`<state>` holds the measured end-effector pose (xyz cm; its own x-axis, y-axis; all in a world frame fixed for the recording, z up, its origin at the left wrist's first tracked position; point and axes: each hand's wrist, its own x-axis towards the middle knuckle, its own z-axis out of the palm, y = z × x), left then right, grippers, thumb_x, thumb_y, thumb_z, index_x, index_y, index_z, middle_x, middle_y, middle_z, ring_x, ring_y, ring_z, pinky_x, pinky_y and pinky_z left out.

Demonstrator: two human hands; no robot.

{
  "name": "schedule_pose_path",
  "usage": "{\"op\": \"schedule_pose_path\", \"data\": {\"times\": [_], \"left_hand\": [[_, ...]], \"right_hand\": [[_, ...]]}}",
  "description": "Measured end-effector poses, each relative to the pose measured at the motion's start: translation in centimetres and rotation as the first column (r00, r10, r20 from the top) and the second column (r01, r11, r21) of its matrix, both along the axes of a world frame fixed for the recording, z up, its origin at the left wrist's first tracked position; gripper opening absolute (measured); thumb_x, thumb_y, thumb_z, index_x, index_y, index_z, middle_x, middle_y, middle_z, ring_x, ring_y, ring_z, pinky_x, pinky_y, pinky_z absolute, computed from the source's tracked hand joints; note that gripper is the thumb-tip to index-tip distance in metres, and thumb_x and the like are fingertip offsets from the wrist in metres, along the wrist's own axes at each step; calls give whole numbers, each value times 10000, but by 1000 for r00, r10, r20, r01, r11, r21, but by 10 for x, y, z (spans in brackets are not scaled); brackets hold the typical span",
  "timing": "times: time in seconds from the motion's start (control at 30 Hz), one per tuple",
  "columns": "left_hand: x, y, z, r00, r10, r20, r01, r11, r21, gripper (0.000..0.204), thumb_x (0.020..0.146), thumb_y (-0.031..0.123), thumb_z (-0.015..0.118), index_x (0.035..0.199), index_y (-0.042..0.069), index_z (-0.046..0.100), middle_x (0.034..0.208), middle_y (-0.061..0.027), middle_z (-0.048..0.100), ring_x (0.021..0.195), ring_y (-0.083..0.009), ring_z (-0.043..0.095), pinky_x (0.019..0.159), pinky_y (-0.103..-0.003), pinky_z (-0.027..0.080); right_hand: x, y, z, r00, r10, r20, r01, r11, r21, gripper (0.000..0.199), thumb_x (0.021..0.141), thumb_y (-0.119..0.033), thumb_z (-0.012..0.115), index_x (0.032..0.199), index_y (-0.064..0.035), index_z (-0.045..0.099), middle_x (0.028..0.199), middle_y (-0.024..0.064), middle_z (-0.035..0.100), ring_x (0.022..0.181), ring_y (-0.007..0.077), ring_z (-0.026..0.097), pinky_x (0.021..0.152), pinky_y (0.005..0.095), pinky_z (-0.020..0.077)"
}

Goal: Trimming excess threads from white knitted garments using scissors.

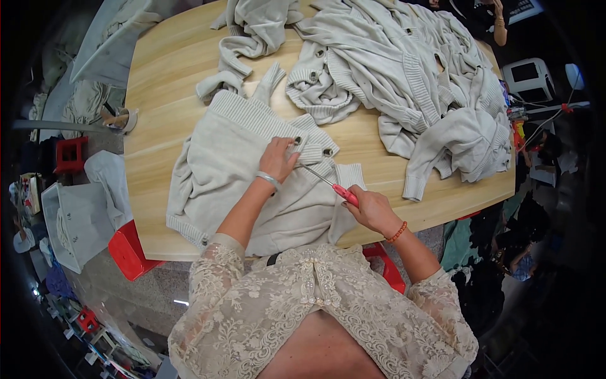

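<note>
A pale grey-beige knit cardigan (pixel 233 145) lies spread on the table right in front of me, its ribbed hem turned to the far side. My left hand (pixel 278 160) rests on it, fingers bent onto the ribbed button band beside a dark button (pixel 297 141). A second dark button (pixel 327 152) sits a little to the right. In my right hand (pixel 374 212) is a thin metal-shafted tool with a red handle (pixel 345 194). Its shaft slants up and left toward the band under my left hand. The exact shape of its tip is hidden or too small to tell.
More knit cardigans (pixel 391 69) are heaped over the far and right parts of the wooden table (pixel 170 82). Red stools (pixel 130 251) stand at its near edge. A white bin (pixel 79 221) is on the floor at left. Another person's arm (pixel 500 28) shows at far right.
</note>
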<state>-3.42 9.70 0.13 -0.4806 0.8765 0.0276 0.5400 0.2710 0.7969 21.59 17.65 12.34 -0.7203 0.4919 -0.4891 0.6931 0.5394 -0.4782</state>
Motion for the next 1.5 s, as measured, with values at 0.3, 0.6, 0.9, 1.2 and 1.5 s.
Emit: {"op": "schedule_pose_path", "data": {"times": [0.3, 0.6, 0.9, 1.2, 1.5], "left_hand": [[-4, 27, -23, 978, -174, 117, 175, 985, 1, 240, 673, 71, 715, 835, 57, 539, 731, -72, 531, 646, -197, 516, 606, -301, 443], [53, 14, -3, 906, -388, -171, 404, 912, 71, 335, 651, 120, 736, 953, 94, 592, 911, -84, 584, 896, -263, 547, 810, -379, 414], [56, 0, -4, 869, -315, -382, 238, 942, -236, 869, 673, 323, 752, 1405, 123, 329, 1478, -176, 241, 1363, -385, 195, 1072, -586, 116], [49, 1, -3, 879, -389, -276, 291, 895, -337, 923, 698, 399, 721, 1450, 142, 252, 1518, -166, 144, 1400, -387, 85, 1079, -610, 18], [49, 34, 62, 303, -75, 950, 14, 997, 74, 575, 950, 320, 505, 1422, 76, 286, 1331, -130, 452, 1202, -256, 478, 993, -374, 399]], "right_hand": [[4, 16, 0, 1000, 0, 13, -1, 994, 105, 312, 848, -344, 606, 918, -42, 568, 748, 182, 639, 735, 376, 627, 669, 470, 480], [38, 86, -22, 903, -425, -69, 423, 847, 321, 437, 793, -478, 640, 724, -47, 663, 697, 180, 632, 700, 362, 632, 636, 463, 489], [54, 219, -28, 713, -616, -336, 697, 568, 437, 338, 759, -199, 682, 999, -18, 529, 944, 238, 612, 906, 416, 592, 776, 472, 477], [43, 218, -50, 765, -573, -294, 633, 585, 507, 281, 772, -222, 640, 942, -17, 551, 953, 198, 609, 886, 388, 606, 764, 473, 489], [-33, 77, 40, 753, -97, -651, 286, 939, 192, 231, 727, -204, 718, 850, -62, 583, 733, 155, 591, 680, 353, 596, 588, 401, 474]]}}
